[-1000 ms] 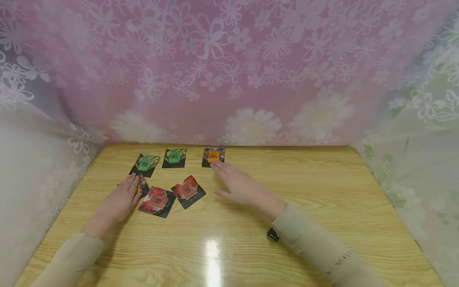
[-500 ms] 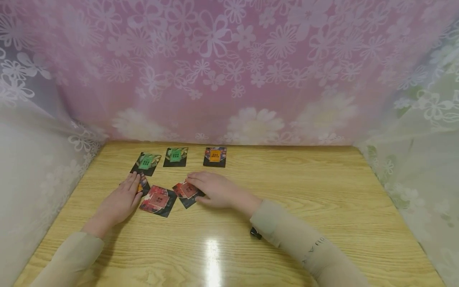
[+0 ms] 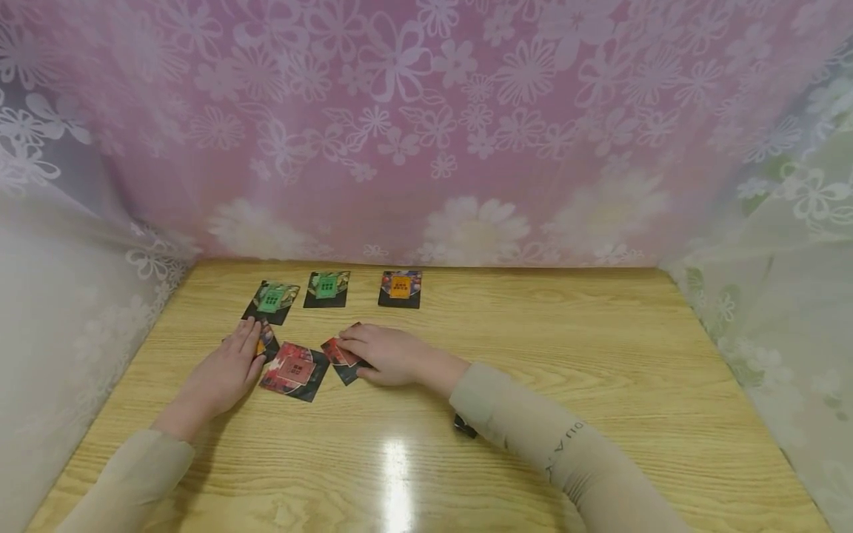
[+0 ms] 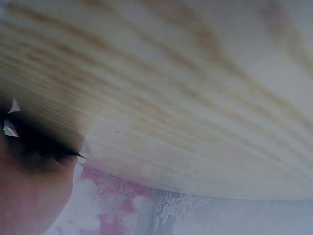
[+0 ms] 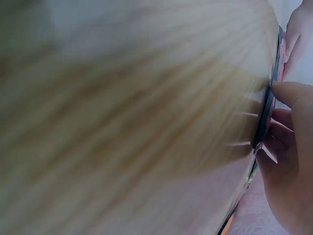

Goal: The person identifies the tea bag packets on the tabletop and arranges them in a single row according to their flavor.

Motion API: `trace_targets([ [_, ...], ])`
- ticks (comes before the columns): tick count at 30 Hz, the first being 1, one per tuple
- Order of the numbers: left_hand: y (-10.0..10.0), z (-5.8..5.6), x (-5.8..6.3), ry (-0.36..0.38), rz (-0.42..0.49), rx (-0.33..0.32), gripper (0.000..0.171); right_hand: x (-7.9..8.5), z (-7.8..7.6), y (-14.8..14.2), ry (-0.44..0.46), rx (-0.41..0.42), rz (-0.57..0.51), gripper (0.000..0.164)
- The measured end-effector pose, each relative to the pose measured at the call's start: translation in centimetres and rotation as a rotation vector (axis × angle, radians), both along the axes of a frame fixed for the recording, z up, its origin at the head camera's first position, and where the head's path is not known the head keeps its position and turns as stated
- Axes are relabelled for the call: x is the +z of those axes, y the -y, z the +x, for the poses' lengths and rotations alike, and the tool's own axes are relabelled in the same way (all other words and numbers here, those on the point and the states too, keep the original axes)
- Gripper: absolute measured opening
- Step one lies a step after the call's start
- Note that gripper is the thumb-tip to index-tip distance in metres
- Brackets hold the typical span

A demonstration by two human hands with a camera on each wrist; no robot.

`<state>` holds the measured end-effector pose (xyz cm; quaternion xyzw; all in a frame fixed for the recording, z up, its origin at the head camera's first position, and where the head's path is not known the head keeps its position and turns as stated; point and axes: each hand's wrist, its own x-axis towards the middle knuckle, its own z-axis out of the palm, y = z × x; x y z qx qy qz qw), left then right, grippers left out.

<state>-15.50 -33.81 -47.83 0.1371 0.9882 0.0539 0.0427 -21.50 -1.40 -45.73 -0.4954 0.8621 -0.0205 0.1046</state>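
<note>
From my seat I see the right hand (image 3: 393,355) over the right-hand red packet (image 3: 340,359), covering its upper right part. A second ago its fingertips were at the near edge of the back orange packet (image 3: 400,289); half a second ago it had already come across to this red one, and now it reaches a little further over it. My right wrist view shows thumb and fingers against a dark flat edge, but I cannot tell whether they pinch the packet or only rest on it. The packet itself lies where it did, turned at an angle on the wooden table (image 3: 566,340).

The left hand (image 3: 226,374) has kept its place: fingers laid out straight, side by side, over the front orange packet (image 3: 269,344), pressing or resting without a grasp that I can make out. Only that packet's right part shows.

Between the hands, the left-hand red packet (image 3: 295,370) is unmoved, just beside the other red one. The left green packet (image 3: 271,301), near the left fingertips, and the right green packet (image 3: 327,289) are unchanged too. The back orange one is now fully uncovered, near the pink flowered cloth (image 3: 426,148).
</note>
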Motion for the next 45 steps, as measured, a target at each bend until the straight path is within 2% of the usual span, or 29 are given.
trace_targets([
  [8,-0.1,0.1,0.1,-0.001,0.008,-0.005,0.066,-0.3,0.2,-0.8,0.005,0.030,0.060,0.066],
  [20,-0.1,0.2,0.2,-0.003,0.006,-0.011,0.066,-1.0,0.4,-3.4,0.010,0.037,0.070,0.072],
  [30,-0.1,0.3,0.0,-0.004,0.006,-0.007,0.067,-1.2,0.5,-9.2,-0.050,-0.020,0.076,0.074],
  [35,0.0,0.3,-0.1,-0.002,0.000,-0.009,0.068,-1.0,0.7,-12.3,-0.050,-0.053,0.047,0.074],
  [45,-0.1,0.4,-0.3,-0.018,0.014,-0.004,0.067,-1.0,0.8,-18.1,-0.016,-0.189,-0.012,0.072],
])
